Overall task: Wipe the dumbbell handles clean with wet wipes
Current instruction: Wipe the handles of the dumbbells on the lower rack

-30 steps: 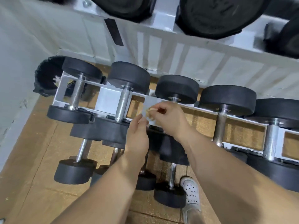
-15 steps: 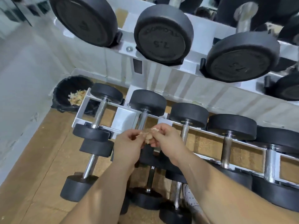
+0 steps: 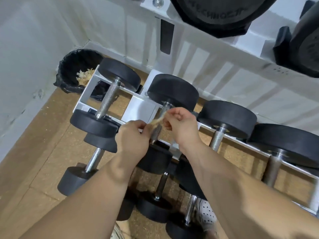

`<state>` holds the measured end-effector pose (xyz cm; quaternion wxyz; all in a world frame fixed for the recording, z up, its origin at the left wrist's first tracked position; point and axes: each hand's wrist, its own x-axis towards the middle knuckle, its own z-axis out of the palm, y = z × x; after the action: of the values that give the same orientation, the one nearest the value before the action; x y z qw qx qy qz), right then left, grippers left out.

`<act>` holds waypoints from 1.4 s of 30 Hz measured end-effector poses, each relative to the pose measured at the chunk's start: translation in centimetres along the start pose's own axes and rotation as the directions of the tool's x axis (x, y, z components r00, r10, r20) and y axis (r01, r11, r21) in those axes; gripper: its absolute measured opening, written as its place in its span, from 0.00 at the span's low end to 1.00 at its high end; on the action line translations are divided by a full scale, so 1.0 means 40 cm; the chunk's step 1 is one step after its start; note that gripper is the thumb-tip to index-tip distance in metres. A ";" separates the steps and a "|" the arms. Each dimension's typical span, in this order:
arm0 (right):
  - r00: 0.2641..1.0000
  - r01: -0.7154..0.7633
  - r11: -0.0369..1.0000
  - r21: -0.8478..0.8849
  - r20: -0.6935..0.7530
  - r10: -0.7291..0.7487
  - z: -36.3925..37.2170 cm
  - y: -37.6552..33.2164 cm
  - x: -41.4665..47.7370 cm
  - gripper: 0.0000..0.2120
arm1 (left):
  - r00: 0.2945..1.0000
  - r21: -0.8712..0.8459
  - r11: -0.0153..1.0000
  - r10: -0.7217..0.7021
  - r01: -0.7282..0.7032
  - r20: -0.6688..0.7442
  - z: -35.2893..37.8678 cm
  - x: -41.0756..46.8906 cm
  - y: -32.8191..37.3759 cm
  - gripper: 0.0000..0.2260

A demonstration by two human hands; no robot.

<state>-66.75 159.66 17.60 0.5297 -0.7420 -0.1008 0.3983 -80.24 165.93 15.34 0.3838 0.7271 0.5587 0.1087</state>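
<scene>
Black-lined bin (image 3: 68, 66) at 10 o'clock holds crumpled tan wipes (image 3: 84, 75). The white rack (image 3: 141, 107) covers the bin's 4 o'clock side. At centre, both hands pinch one tan wet wipe (image 3: 156, 120) stretched between them, fingers curled: left hand (image 3: 133, 135) on its 8 o'clock end, right hand (image 3: 181, 125) on its 2 o'clock end. Wipe crosses the second-from-left dumbbell handle (image 3: 155, 134); can't tell if it touches the metal. Forearms hide parts of the lower dumbbells. White perforated shoe (image 3: 208, 213) at 5 o'clock half hidden. Upper-tier dumbbells (image 3: 215, 12) at 1 o'clock cut off by the frame edge. Versus 0.5 s ago: view tilted down, hands slightly further apart, wipe pulled longer.
</scene>
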 end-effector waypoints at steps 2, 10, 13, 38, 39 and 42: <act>0.999 0.034 0.999 -0.036 0.002 -0.034 0.018 0.022 0.024 0.05 | 0.999 -0.051 0.998 -0.024 0.026 0.044 0.014 0.019 -0.010 0.10; 0.964 0.035 0.992 -0.120 0.266 -0.001 0.007 0.069 0.028 0.21 | 0.989 -0.399 0.911 -0.050 0.102 0.139 -0.011 0.025 0.005 0.10; 0.957 0.075 0.990 -0.119 0.287 -0.038 0.010 0.070 0.023 0.09 | 0.985 -0.488 0.862 -0.063 0.135 0.160 -0.034 0.038 0.023 0.12; 0.986 -0.169 0.972 0.164 0.028 0.167 0.023 0.058 0.033 0.11 | 0.940 -0.275 0.942 -0.096 0.192 0.328 -0.012 0.072 0.046 0.13; 0.991 -0.134 0.984 0.119 0.021 0.132 0.019 0.062 0.033 0.12 | 0.942 -0.284 0.940 -0.094 0.190 0.321 -0.016 0.071 0.051 0.07; 1.000 0.013 0.999 -0.033 0.027 -0.012 0.014 0.076 0.030 0.14 | 0.950 -0.309 0.922 -0.149 0.234 0.276 -0.018 0.066 0.070 0.03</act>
<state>-67.19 159.46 14.31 0.5183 -0.7447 -0.1191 0.4032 -77.68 168.39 17.02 0.5780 0.5999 0.5484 0.0733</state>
